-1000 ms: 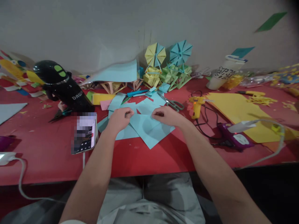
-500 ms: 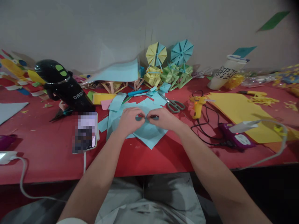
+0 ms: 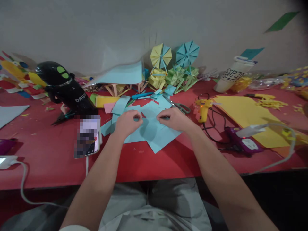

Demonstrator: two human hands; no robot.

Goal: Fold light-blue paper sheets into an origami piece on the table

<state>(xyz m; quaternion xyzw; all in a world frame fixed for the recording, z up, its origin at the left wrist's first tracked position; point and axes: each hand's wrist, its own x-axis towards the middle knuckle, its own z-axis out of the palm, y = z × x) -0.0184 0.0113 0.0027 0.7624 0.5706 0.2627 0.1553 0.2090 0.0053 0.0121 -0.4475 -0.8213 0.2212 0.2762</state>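
Observation:
Both my hands rest on a light blue paper square [image 3: 156,134] lying on the red table [image 3: 48,154]. My left hand [image 3: 127,123] is curled, its fingertips pinching the paper's upper left edge. My right hand [image 3: 173,119] is curled too and pinches the upper right edge. The paper lies flat between them, one corner pointing toward me. More light blue paper pieces [image 3: 120,106] lie under and behind it.
A phone [image 3: 88,136] leans by a black glue bottle [image 3: 64,88] on the left. Scissors [image 3: 179,107], a yellow glue gun [image 3: 203,109] with cable, yellow sheets [image 3: 247,115] and a purple device [image 3: 243,142] lie right. Folded paper wheels [image 3: 173,64] stand at the wall.
Half a second ago my hands were pinched close together at the paper's middle. They have moved apart, and the paper is spread flat between them again.

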